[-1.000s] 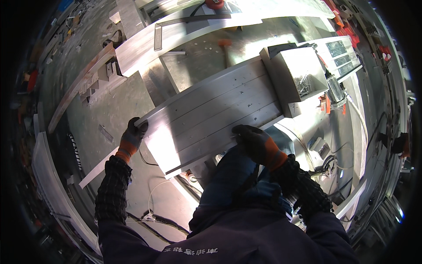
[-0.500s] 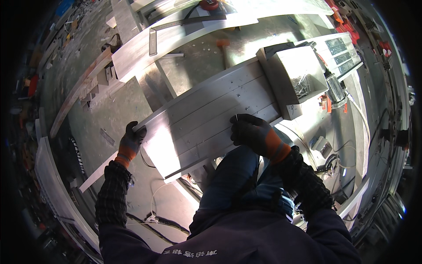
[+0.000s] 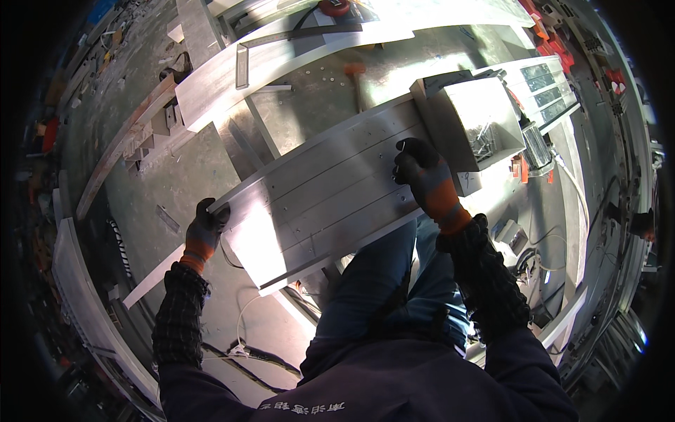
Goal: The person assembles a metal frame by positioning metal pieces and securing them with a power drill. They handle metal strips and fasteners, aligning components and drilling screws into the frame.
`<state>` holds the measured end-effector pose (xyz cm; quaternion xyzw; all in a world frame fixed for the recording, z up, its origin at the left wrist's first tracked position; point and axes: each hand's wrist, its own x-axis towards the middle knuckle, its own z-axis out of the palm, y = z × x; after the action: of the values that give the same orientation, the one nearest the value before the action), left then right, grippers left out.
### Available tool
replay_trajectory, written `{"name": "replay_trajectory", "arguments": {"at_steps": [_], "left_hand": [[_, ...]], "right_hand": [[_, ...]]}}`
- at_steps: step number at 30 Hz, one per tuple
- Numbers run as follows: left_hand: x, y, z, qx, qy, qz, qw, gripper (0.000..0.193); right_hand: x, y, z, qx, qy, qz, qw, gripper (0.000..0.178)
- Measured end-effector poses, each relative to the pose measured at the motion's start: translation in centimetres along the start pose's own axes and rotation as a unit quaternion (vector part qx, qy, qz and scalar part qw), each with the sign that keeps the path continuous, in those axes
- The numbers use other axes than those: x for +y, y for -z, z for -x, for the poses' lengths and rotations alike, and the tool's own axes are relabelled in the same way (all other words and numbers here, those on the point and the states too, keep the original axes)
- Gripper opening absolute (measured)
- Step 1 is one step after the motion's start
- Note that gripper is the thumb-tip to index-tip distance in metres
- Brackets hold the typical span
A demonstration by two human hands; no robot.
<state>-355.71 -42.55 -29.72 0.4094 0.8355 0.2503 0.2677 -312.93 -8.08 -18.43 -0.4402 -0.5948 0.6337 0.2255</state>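
A long, flat, silver-grey metal panel (image 3: 330, 179) with raised edges and lengthwise seams lies slanted in front of me. Small fasteners dot its surface. My left hand (image 3: 204, 226), in a dark glove with an orange cuff, has its fingers curled over the panel's left end. Over the right part of the panel is my right hand (image 3: 424, 172), gloved alike, its fingertips pinched together. A tiny bright spot shows at those fingertips; what they hold is too small to name. Just beyond this hand stands an open metal box (image 3: 503, 119) with thin shiny metal pieces inside.
To the box's right sits a cylindrical power tool (image 3: 538, 148) with a pale hose. A long pale metal beam (image 3: 281, 60) crosses the far side. An orange-headed hammer (image 3: 355, 70) lies beyond the panel. Cables (image 3: 246, 362) run across the floor at lower left.
My right hand has moved away from me and slightly right, from the panel's near edge towards the box. My left hand still grips the panel's left end.
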Motion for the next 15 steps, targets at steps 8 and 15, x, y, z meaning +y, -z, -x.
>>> {"name": "replay_trajectory", "arguments": {"at_steps": [8,15], "left_hand": [[1.1,0.3,0.1,-0.012,0.01,0.009,1.0,0.065],[3.0,0.4,-0.1,-0.031,0.038,0.014,0.999,0.057]], "right_hand": [[2.1,-0.7,-3.3,0.052,0.097,0.031,0.993,0.026],[5.0,-1.0,-6.5,0.089,0.204,0.234,0.946,0.024]]}}
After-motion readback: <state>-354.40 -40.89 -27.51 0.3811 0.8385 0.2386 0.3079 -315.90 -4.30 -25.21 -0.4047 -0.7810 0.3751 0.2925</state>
